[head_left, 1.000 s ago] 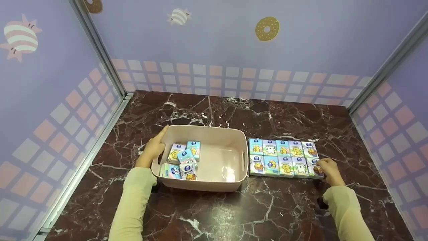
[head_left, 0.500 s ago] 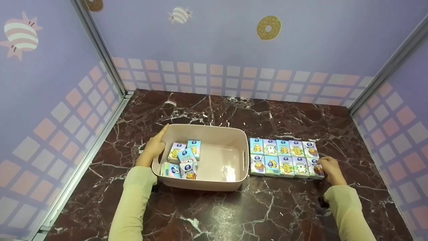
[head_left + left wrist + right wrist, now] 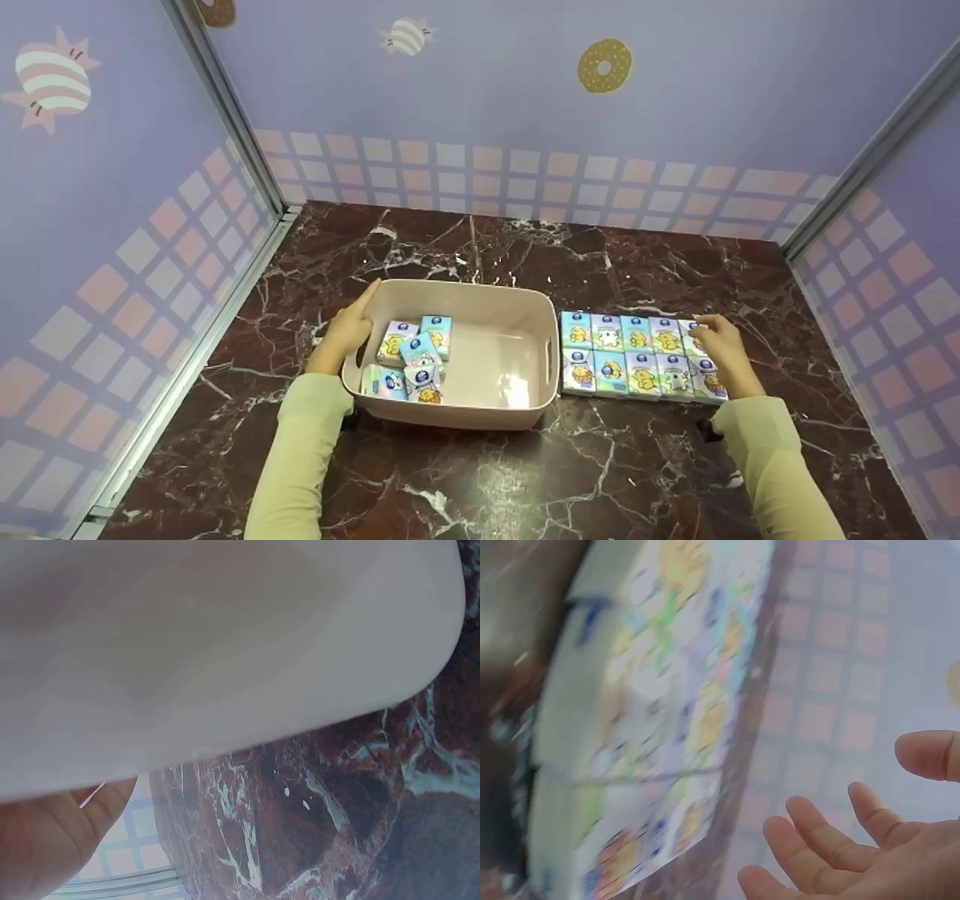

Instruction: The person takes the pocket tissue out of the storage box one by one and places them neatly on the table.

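In the head view a beige plastic bin (image 3: 480, 416) stands left of centre with several small tissue packs (image 3: 390, 345) piled in its left half. My left hand (image 3: 346, 334) rests against the bin's left side, one finger stretched along the corner of the rim; the bin wall (image 3: 225, 652) fills much of the left wrist view and hides most of that hand. Right of the bin lies a two-row block of cartoon-printed tissue packs (image 3: 628, 352). Over its right end hovers my right hand (image 3: 727, 352), and the right wrist view shows its fingers (image 3: 817, 840) spread and holding nothing.
The tabletop (image 3: 525, 480) is dark red marble with white veins. Purple panels printed with sweets and tiles enclose it at the left, back (image 3: 487, 82) and right, with metal posts (image 3: 232, 112) at the corners.
My right hand has shifted from the front-right corner of the block up toward the back-row pack at the right end. The left hand and the bin have stayed put.
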A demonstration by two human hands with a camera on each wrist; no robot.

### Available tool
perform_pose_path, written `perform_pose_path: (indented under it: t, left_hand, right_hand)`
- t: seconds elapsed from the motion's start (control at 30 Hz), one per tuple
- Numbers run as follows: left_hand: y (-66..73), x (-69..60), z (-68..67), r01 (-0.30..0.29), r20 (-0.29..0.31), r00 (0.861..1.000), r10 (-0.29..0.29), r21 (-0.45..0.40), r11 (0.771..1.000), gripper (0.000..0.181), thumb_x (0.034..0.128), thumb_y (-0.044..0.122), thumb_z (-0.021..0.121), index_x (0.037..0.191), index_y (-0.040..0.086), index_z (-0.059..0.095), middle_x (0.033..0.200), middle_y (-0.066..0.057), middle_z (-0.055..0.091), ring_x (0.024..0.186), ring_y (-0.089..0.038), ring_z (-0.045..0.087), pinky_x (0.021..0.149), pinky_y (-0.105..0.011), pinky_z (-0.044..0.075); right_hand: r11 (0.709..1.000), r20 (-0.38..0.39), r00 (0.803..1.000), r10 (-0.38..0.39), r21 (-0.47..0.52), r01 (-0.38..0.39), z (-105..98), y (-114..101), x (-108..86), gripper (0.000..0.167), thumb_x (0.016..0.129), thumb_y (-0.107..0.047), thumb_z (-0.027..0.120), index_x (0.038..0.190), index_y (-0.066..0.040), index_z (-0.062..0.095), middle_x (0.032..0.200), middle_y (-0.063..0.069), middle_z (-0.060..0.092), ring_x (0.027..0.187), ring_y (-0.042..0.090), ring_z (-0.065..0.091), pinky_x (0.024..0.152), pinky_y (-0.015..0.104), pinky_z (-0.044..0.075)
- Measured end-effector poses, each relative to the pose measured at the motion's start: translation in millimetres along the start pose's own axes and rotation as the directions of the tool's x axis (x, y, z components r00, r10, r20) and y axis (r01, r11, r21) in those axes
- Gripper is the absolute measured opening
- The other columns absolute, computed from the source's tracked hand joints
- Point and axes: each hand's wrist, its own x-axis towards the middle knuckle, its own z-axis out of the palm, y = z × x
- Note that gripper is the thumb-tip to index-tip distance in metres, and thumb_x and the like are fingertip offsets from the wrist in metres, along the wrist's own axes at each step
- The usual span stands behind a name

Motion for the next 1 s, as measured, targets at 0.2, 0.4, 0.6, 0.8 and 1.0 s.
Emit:
perform_pose_path:
  t: [0.2,0.4,0.6,0.8,1.0]
  left_hand:
    - [0.8,-0.8,0.7,-0.004,-0.007,1.000,0.004,-0.005,1.000,0.071,0.0770,0.001,0.037,0.141,0.025,0.020,0.131,-0.023,0.041,0.083,-0.037,0.048,0.074,-0.050,0.038]
    - [1.0,-0.6,0.6,-0.013,-0.011,1.000,0.013,0.002,1.000,0.071,0.0769,0.001,0.037,0.141,0.024,0.020,0.130,-0.024,0.042,0.083,-0.038,0.049,0.073,-0.050,0.038]
    - [0.5,0.2,0.3,-0.026,-0.011,1.000,0.026,0.002,1.000,0.071,0.0763,0.000,0.038,0.142,0.023,0.020,0.130,-0.023,0.043,0.078,-0.035,0.047,0.068,-0.045,0.038]
    - [1.2,0.3,0.0,-0.015,-0.006,1.000,0.015,0.002,1.000,0.072,0.0769,0.000,0.038,0.142,0.025,0.019,0.128,-0.025,0.044,0.073,-0.034,0.046,0.067,-0.042,0.037]
    - [-1.2,-0.1,0.7,-0.028,-0.019,0.999,0.028,0.001,1.000,0.072,0.0755,0.000,0.038,0.141,0.023,0.020,0.129,-0.024,0.043,0.076,-0.035,0.046,0.068,-0.044,0.038]
  right_hand:
    - [0.995,0.056,0.994,-0.094,0.023,0.093,13.5,-28.2,-9.0,0.044,0.086,-0.013,0.041,0.125,0.006,0.035,0.123,0.027,0.040,0.113,0.036,0.037,0.096,0.047,0.029]
    - [0.981,0.099,0.976,-0.195,0.040,0.192,32.2,-57.3,-14.4,0.039,0.086,-0.010,0.043,0.120,0.008,0.039,0.116,0.026,0.045,0.107,0.033,0.043,0.093,0.044,0.032]
    - [0.959,0.151,0.948,-0.280,0.081,0.270,55.8,-88.1,-23.3,0.038,0.084,-0.006,0.046,0.119,0.007,0.042,0.116,0.028,0.047,0.105,0.033,0.047,0.092,0.042,0.035]
    - [0.940,0.227,0.912,-0.340,0.109,0.323,84.5,-109.2,-27.7,0.037,0.081,-0.004,0.048,0.116,0.007,0.044,0.114,0.028,0.049,0.100,0.032,0.051,0.089,0.041,0.040]
    - [0.918,0.266,0.879,-0.396,0.102,0.383,109.9,-131.3,-31.2,0.036,0.079,-0.003,0.050,0.114,0.006,0.046,0.115,0.028,0.051,0.104,0.034,0.050,0.088,0.042,0.041]
